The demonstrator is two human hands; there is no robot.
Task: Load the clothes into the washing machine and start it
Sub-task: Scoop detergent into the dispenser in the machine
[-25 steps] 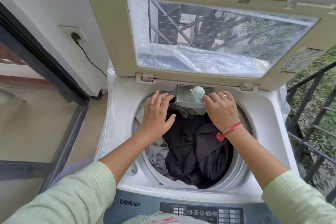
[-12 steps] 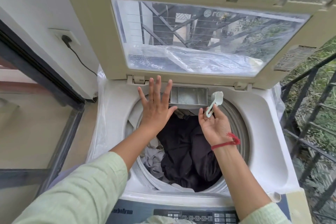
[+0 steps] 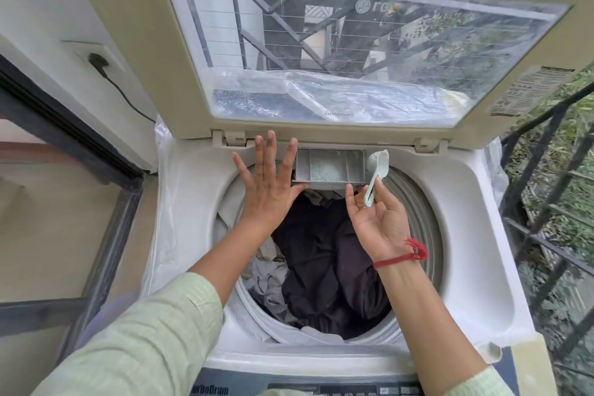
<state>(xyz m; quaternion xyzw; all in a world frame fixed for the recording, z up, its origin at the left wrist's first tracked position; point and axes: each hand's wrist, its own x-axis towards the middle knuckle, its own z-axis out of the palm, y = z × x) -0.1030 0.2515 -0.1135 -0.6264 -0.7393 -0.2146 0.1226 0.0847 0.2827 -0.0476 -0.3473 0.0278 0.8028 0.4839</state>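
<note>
The top-loading washing machine [image 3: 475, 235] stands with its lid [image 3: 154, 74] raised. Dark and grey clothes [image 3: 328, 267] fill the drum. At the drum's back rim the grey detergent drawer [image 3: 329, 167] is pulled out, with powder in its middle compartment. My left hand [image 3: 268, 183] is flat with fingers spread, its thumb against the drawer's front left corner. My right hand [image 3: 376, 215], palm up, pinches the handle of a pale green scoop [image 3: 376, 170] just right of the drawer.
The control panel [image 3: 321, 389] runs along the bottom edge. A plug and cable [image 3: 106, 74] hang on the left wall above a glass door [image 3: 48, 219]. Black metal railing [image 3: 553, 202] stands close on the right. Clear plastic sheeting wraps the machine's sides.
My right hand has lifted the scoop off the drawer and turned palm up. My left hand has risen from the clothes and opened flat beside the drawer.
</note>
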